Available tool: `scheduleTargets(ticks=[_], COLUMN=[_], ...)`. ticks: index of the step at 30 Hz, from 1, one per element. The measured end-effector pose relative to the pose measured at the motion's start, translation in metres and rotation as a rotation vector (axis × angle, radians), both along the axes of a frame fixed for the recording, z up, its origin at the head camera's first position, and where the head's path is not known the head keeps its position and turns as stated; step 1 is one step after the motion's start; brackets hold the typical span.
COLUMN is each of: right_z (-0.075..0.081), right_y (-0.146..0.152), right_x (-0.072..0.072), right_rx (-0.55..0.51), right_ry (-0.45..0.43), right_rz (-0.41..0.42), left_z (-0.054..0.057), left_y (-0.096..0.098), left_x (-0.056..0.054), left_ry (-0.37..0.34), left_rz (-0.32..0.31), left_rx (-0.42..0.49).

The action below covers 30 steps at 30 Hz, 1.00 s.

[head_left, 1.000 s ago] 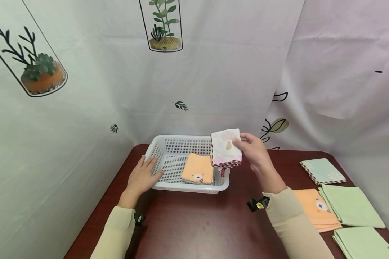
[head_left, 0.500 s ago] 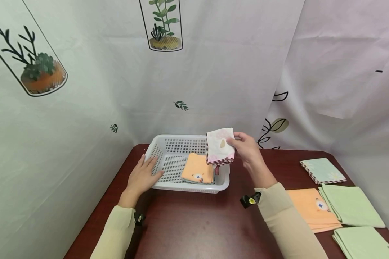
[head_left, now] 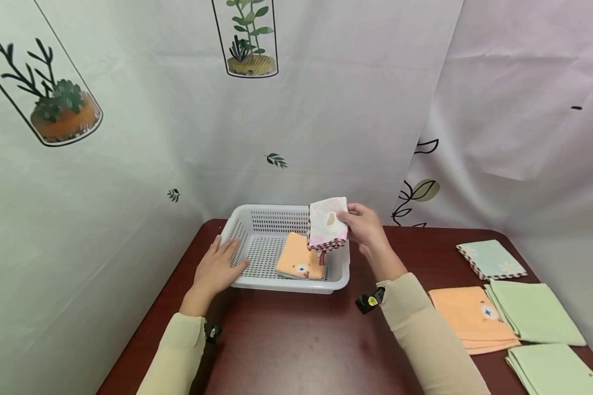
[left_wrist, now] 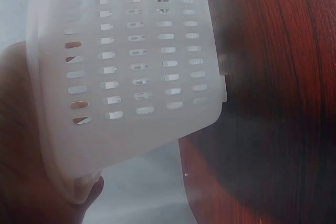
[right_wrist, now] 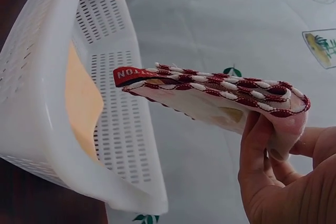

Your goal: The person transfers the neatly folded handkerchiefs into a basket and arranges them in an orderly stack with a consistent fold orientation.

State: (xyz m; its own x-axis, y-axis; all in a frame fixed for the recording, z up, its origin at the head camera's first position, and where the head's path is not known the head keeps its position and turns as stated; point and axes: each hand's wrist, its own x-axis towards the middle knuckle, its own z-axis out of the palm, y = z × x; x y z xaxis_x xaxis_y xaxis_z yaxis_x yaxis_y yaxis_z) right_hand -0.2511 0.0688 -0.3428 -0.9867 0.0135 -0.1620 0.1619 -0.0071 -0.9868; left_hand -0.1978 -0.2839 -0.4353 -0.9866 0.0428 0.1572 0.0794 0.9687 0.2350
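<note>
White plastic makes up the basket (head_left: 257,219), which sits on the dark red counter (head_left: 301,340) near the back. An orange towel with a little bear (head_left: 300,257) lies flat inside it. Off to the right on the counter are more folded cloths: a pale blue one (head_left: 491,259), another orange one (head_left: 469,318) and two green ones (head_left: 531,312). A white curtain with plant pictures (head_left: 247,38) hangs behind.

The left hand (head_left: 218,270) rests flat on the basket's left edge, fingers straight. The right hand (head_left: 367,230) is lifted over the basket's right side. It pinches a folded pink and white towel with a dark red checked edge (head_left: 328,222), thumb on one face and fingers on the other. This towel hangs in the air just above the orange towel.
</note>
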Motion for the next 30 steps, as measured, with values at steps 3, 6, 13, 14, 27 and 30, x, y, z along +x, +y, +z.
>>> scheduleTargets(ticks=[3, 6, 13, 14, 27, 30], right_z=[-0.003, -0.007, -0.014, -0.015, -0.024, -0.025], right_y=[-0.004, -0.008, -0.017, -0.018, -0.032, -0.035], right_x=[-0.002, -0.005, -0.009, -0.009, -0.014, -0.014], right_rx=[0.0, -0.005, 0.001, -0.001, 0.008, 0.002], right_ry=[0.0, -0.006, -0.025, -0.028, -0.064, -0.062], right_rz=[-0.005, -0.01, -0.019, -0.02, -0.026, -0.023], left_z=[0.0, 0.0, -0.001, -0.002, -0.001, -0.001], left_y=[0.0, -0.001, -0.001, -0.001, -0.001, -0.001], left_x=[0.0, 0.0, -0.001, -0.001, -0.001, -0.002], left_ry=[0.002, 0.004, 0.001, 0.001, -0.009, -0.009], left_rz=[0.001, 0.003, 0.005, 0.005, 0.004, 0.003], left_rx=[-0.005, -0.007, -0.009, -0.008, 0.002, -0.001])
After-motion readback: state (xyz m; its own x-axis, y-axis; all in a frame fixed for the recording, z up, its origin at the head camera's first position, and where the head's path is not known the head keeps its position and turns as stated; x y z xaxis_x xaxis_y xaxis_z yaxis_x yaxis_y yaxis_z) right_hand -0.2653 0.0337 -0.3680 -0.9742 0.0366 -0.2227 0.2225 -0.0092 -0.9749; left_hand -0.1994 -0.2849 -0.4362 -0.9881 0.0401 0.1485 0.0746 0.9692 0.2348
